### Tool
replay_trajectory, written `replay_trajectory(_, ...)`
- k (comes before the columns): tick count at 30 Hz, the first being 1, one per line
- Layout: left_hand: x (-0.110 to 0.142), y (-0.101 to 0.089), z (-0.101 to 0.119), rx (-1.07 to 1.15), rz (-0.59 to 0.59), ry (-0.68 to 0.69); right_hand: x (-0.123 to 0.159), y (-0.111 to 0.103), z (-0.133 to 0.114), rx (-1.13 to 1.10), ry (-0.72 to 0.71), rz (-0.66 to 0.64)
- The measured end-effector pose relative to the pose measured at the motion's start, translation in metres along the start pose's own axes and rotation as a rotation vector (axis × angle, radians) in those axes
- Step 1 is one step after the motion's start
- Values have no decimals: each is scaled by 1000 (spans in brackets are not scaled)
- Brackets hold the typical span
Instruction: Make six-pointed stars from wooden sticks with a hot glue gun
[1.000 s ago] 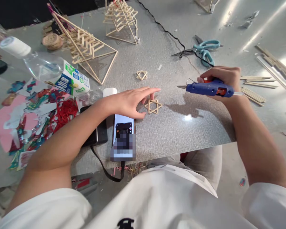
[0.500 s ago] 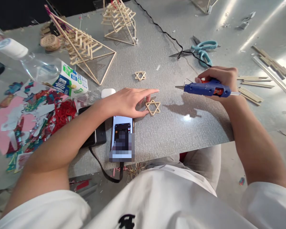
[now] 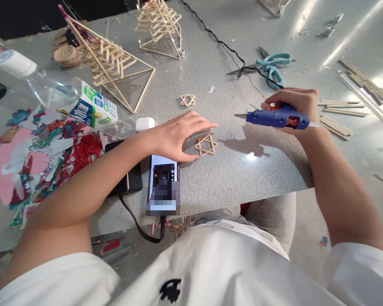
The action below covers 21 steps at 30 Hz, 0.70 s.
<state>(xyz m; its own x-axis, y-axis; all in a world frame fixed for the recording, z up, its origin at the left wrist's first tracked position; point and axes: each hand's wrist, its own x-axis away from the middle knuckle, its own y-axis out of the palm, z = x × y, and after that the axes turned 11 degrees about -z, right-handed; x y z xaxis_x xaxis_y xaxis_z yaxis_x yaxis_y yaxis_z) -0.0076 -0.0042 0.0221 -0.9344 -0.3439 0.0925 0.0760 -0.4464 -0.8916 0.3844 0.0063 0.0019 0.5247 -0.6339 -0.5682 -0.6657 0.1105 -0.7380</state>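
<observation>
My right hand (image 3: 295,104) grips a blue glue gun (image 3: 276,118), its nozzle pointing left above the table. My left hand (image 3: 178,134) is spread, thumb and fingers apart, around the left side of a six-pointed star of small wooden sticks (image 3: 206,145). The star lies on the table, and I cannot tell whether any fingertip touches it. Farther back lies a smaller stick star (image 3: 187,100). Beneath my left wrist is a lit phone (image 3: 164,174) with part of its screen blurred, and a white case (image 3: 144,124) sits just behind the wrist.
Two stick frames, a near one (image 3: 143,89) and a far one (image 3: 159,54), stand at the back left. A plastic bottle (image 3: 55,87) lies by scraps and red string (image 3: 87,151). Blue-handled scissors (image 3: 276,59), a black cord (image 3: 221,43) and loose sticks (image 3: 335,127) are behind and right.
My left fingers have opened away from the near star, which has turned and shifted slightly right. The glue gun and my right hand stay in about the same place.
</observation>
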Motion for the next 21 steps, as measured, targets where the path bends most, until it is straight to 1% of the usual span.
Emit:
replay_trajectory(3, -2, 3, 0, 9, -6, 6, 0, -1, -2, -8, -4, 1)
replay_trajectory(7, -5, 6, 4, -63, 16, -10, 2, -2, -5, -4, 38, -21)
replay_trajectory(10, -5, 5, 6, -9, 31, -10, 2, -2, -4, -20, 21, -7)
replay_trajectory(12, -3, 1, 8, 134, 39, 3, 2, -1, -2, -30, -7, 8)
replay_trajectory(14, -1, -5, 11, 356, 27, 40, 2, 1, 1, -32, -24, 17)
replay_trajectory(17, 2, -18, 17, 736, -68, 127, 2, 2, 3, -33, -23, 26)
replay_trajectory(19, 4, -24, 21, 893, -132, 144, 2, 1, 1, -26, 56, -5)
replay_trajectory(21, 5, -28, 24, 961, -171, 117, 3, -2, -3, -22, 165, -61)
